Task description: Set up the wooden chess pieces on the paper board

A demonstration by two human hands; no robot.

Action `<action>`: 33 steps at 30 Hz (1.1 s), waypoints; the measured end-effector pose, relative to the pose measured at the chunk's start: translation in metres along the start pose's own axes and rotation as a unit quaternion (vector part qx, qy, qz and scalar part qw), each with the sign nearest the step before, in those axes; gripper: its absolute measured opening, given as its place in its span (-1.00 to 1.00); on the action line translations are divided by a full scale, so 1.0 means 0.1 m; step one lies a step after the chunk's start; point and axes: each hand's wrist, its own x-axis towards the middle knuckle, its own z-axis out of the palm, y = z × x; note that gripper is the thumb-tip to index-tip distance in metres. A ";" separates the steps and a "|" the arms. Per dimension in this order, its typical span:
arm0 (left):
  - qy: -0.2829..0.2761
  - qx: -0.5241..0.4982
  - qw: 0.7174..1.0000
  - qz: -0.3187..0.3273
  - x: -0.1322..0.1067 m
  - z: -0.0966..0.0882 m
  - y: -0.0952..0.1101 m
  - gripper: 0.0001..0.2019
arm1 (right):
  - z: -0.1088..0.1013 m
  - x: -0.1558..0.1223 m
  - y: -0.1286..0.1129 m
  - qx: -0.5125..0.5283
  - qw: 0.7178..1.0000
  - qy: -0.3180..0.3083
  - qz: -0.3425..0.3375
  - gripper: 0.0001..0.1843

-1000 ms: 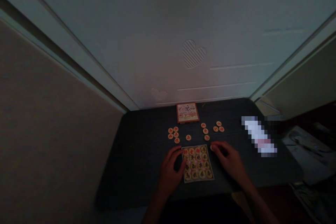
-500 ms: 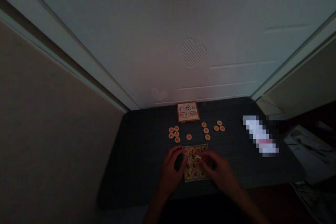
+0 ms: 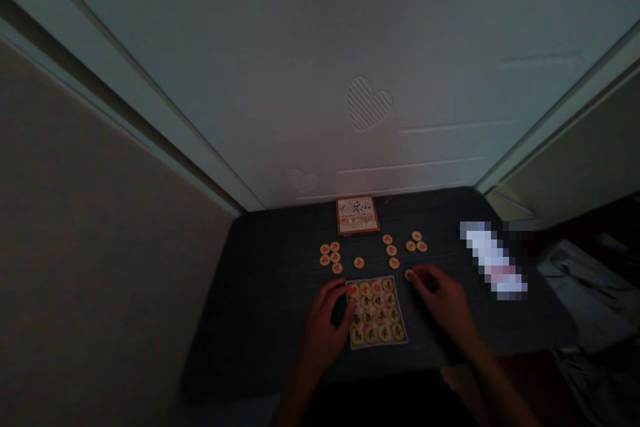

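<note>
A square open box (image 3: 379, 345) of round Chinese chess pieces lies near the table's front, its pieces in rows, mostly black-lettered, with a few red ones along the far row. My left hand (image 3: 325, 320) curls round the box's left side, thumb and fingers against its edge and far corner. Right of the box, my right hand (image 3: 443, 297) is closed in a pinch on one round chess piece (image 3: 409, 275), low over the table. The lettering on that piece is too small to read.
Beyond the box, red-lettered pieces lie in small groups: several at left (image 3: 330, 255), a single piece (image 3: 359, 263), a column of three (image 3: 391, 251) and a cluster of three (image 3: 417, 242). The box lid (image 3: 357, 215) sits near the wall. A blurred-out object (image 3: 493, 260) lies at right.
My right hand has moved right and slightly away from me, off the box, and now holds a piece beside it. More pieces in the box show. My left hand has stayed put.
</note>
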 end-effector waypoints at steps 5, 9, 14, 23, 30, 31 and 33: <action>0.009 0.000 1.000 0.009 0.00 0.00 -0.01 -0.74 | 0.09 0.06 0.04 -0.022 0.999 0.027 -0.037 -0.63; 0.008 0.002 1.000 0.005 0.00 0.00 -0.01 -0.74 | 0.13 0.09 0.07 -0.045 0.997 0.028 -0.052 -0.65; 0.007 -0.001 1.000 0.003 -0.01 0.01 -0.02 -0.74 | 0.05 0.20 0.10 -0.073 0.992 0.067 -0.081 -0.68; 0.011 -0.003 1.000 0.001 -0.01 0.02 -0.04 -0.75 | -0.17 0.91 0.06 -0.198 0.979 0.039 -0.033 -0.73; 0.006 -0.010 1.000 -0.001 0.00 -0.01 -0.01 -0.75 | -0.21 1.23 0.12 -0.210 0.978 0.001 0.003 -0.71; 0.007 -0.009 1.000 -0.002 0.00 -0.01 0.00 -0.75 | -0.22 1.26 0.12 -0.213 0.977 -0.004 0.003 -0.71; 0.008 -0.010 1.000 -0.001 0.00 -0.02 0.01 -0.75 | -0.25 1.30 0.13 -0.219 0.976 -0.015 -0.002 -0.69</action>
